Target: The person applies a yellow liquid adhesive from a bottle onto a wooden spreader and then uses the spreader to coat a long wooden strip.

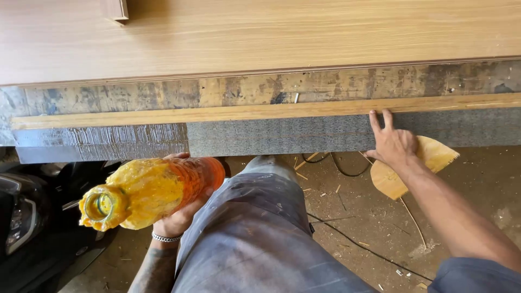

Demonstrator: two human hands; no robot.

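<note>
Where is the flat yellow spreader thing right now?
In the head view, the flat yellow toothed spreader is on the right, under the right hand, which presses it against the grey edge of the wooden board, above the dusty floor.

The orange bottle [152, 190], crusted with yellow glue, lies tilted, open mouth toward the camera; the spreader [429, 157] is flat, tan, serrated-edged.
</note>
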